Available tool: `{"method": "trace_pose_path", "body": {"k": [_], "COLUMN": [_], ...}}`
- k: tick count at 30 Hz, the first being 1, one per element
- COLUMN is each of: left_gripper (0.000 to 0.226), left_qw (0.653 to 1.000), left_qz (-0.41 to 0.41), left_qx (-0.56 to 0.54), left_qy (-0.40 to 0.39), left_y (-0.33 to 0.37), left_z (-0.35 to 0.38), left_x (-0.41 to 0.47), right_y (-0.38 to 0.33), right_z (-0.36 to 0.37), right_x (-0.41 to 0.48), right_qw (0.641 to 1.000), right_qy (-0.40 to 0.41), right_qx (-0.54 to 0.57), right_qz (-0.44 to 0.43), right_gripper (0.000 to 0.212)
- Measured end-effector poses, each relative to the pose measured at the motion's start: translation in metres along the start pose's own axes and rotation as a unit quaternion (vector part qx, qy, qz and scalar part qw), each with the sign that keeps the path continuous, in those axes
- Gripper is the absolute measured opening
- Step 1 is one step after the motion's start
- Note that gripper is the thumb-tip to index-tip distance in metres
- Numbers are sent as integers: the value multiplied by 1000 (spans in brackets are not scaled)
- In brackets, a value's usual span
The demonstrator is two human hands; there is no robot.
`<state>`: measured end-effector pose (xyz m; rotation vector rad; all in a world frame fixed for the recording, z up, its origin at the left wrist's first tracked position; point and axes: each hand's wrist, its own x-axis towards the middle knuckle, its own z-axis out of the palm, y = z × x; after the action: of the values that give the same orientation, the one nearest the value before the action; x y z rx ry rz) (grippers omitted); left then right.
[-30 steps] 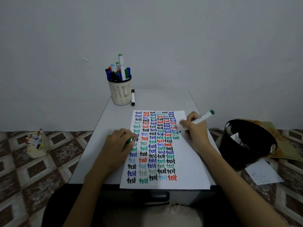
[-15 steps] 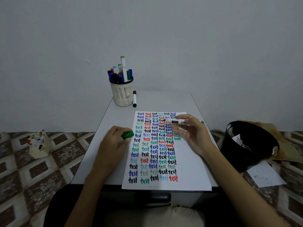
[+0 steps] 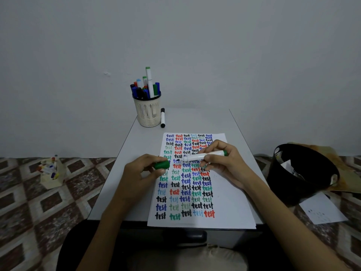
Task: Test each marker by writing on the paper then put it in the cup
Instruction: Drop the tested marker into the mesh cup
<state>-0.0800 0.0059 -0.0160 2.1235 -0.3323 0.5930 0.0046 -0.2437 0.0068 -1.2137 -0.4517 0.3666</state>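
Grey bench (image 3: 195, 118) is set by a wall (image 3: 254, 55). Over the paper (image 3: 230, 202), a green marker (image 3: 197, 157) is held level, tip to the left, with fingers of the right hand (image 3: 224, 167) clamped on it. Its cap (image 3: 162, 164) is pinched by fingers of the left hand (image 3: 138, 175), near the tip. Bare bench is left between paper and cup (image 3: 147, 114). The paper's near edge is hung past the bench's front.
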Motion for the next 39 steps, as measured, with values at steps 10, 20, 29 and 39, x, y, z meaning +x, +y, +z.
{"method": "trace_pose_path", "body": {"k": [10,20,29,39], "left_gripper": [33,25,23,19], "left_qw": [999,994,996,994], "left_qz": [31,-25,22,14], "left_qx": [1,-96,-33,-23], "left_qy": [-16,48,80,106], "left_y": [-2,-6,-9,-7], "left_z": [1,-4,-12,-5], "left_x": [1,-1,3,4], "right_y": [4,18,14,-5], "right_z": [11,40,57,54], "right_x": [0,4,17,46], "right_qw": [998,969,946,845], "right_qy": [-50,-95,-85,-125], "right_qx": [-30,-230,-311,-508], "right_qz": [11,6,-23,-114], "right_gripper": [15,18,14,24]}}
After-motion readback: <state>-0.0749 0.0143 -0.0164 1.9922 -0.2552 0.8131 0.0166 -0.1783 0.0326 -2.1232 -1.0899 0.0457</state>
